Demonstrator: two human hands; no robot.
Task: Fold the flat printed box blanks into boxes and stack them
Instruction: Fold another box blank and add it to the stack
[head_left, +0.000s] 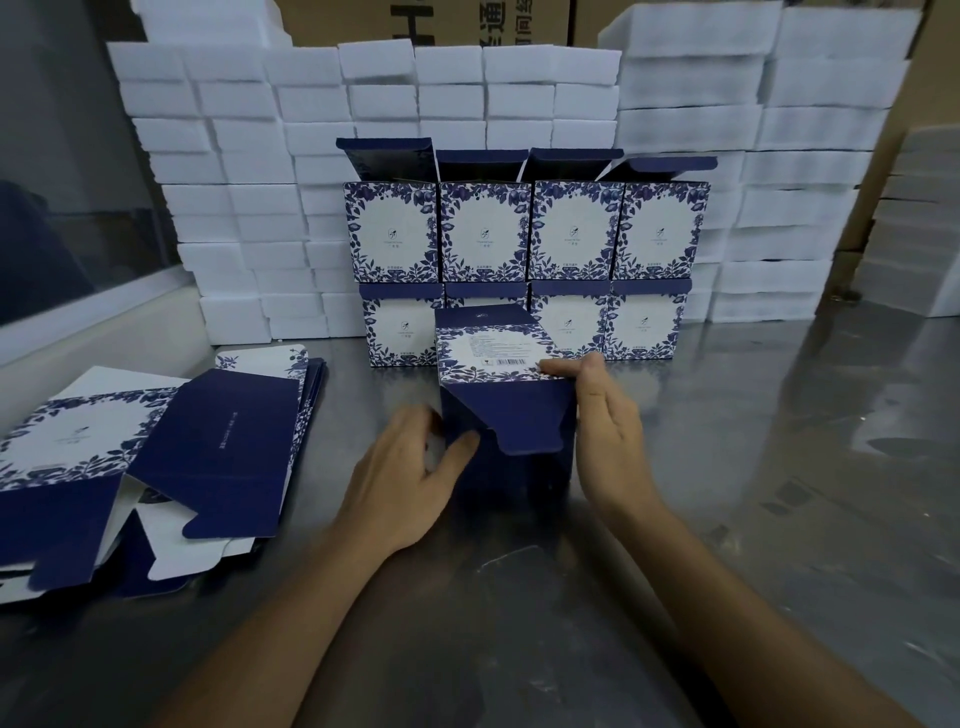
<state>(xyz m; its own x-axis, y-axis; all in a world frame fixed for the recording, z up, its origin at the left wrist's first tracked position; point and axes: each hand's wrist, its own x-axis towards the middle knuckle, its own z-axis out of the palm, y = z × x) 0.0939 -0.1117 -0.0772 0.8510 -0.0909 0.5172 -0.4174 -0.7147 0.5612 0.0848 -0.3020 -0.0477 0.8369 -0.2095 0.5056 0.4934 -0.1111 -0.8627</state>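
Dim overall; glare on steel table (779, 415) at right, wide-angle bend at edges, slight blur.

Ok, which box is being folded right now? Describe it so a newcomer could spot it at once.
Start at the two-row wall of finished boxes at the back of the steel table. Directly in front of its lower row lies the box between the left hand and right hand. Unlike its neighbours, it is tipped over, barcode panel up, navy flap hanging loose.

Barcode on box (493, 353), "通" on carton (488, 21)
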